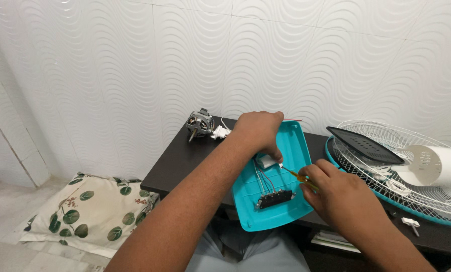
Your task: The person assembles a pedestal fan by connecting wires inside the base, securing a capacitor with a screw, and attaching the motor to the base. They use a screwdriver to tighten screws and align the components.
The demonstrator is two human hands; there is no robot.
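Teal plastic fan housing (293, 151) lies open side up on the dark table (185, 161), its near end hanging over the table's front edge, and both hands work inside it. The left hand (258, 132) reaches in from the left, its fingers bent down and pinching a small white block (266, 161) near the middle of the housing. The right hand (336, 194) comes in from the lower right, closed around a thin screwdriver with a yellow handle (298, 176), whose tip points at the white block just beside the left fingertips. White and red wires (264, 180) run from the block down to a black switch panel (275, 198) lying across the near end of the housing. Behind the left hand, at the back of the table against the wavy white wall, stands a small bare motor (200, 124) with a white connector (220, 132) beside it. To the right lies a white wire fan guard with a teal rim (427, 201), bearing a black perforated plate (366, 146) and a white cylindrical part (437, 163). On the floor to the left rests a leaf-patterned pillow (84, 214)
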